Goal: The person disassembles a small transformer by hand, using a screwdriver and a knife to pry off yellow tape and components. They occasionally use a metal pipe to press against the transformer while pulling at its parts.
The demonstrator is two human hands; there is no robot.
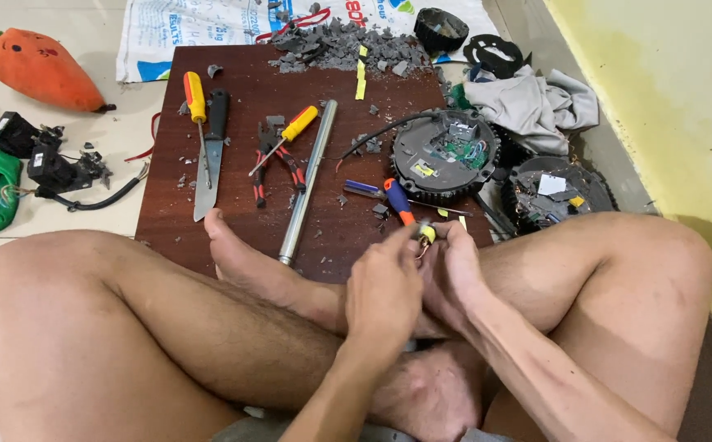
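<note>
While the person sat cross-legged, the left hand (384, 286) and right hand (452, 270) pinched together a small yellow and metal part (426, 233) | part was tiny, mostly hidden by fingers, above the crossed legs, at the near edge of the dark brown wooden board (241, 86) | blue-and-orange-handled screwdriver (397, 199) lay just beside it

A brown board (245, 225) carries screwdrivers (195, 96), pliers (267, 164), a metal rod (307, 180) and grey rubble (335, 42).

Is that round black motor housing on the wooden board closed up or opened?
Opened: the round black motor housing has no cover, so its green circuit board and wires show inside.
</note>
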